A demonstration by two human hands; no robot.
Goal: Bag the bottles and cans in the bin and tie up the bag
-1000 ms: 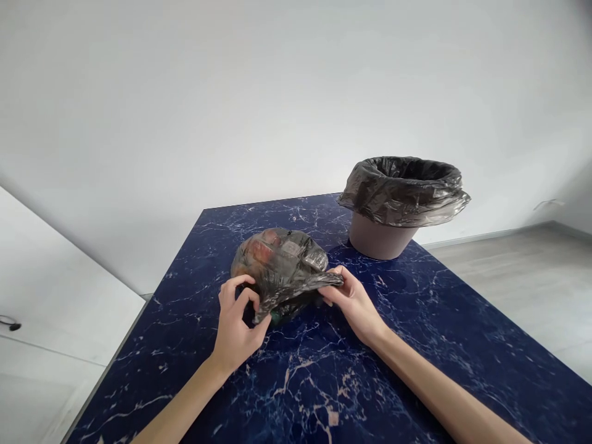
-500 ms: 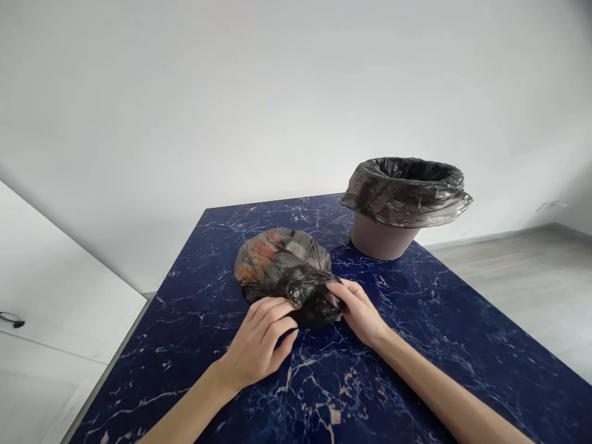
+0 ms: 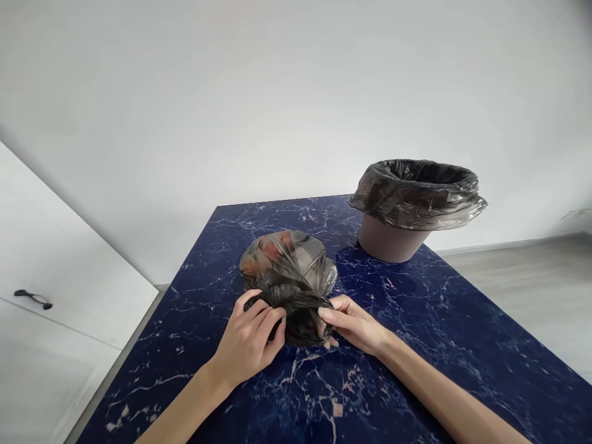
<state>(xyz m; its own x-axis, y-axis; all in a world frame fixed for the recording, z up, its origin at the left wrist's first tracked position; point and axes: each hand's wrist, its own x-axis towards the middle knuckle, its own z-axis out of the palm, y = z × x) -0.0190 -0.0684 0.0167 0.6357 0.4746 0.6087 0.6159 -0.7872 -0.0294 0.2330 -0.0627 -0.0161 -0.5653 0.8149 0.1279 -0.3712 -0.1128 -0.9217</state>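
A black, see-through garbage bag lies on the blue table, its filled part bulging at the far side. Orange-red and pale contents show dimly through the film. My left hand has its fingers curled on the gathered near left edge of the bag, gripping the plastic. At the near right edge, my right hand pinches the film between thumb and fingers, some fingertips showing beneath it. Between the hands the loose film is spread in dark folds.
A brownish bin lined with a black bag folded over its rim stands at the table's far right. The blue marbled table has its far edge near a white wall. To the left is a white cabinet with a black handle.
Both hands have drawn the bag's loose near edge toward me and spread it wider. My right thumb now lies on top of the film. The view has shifted slightly left.
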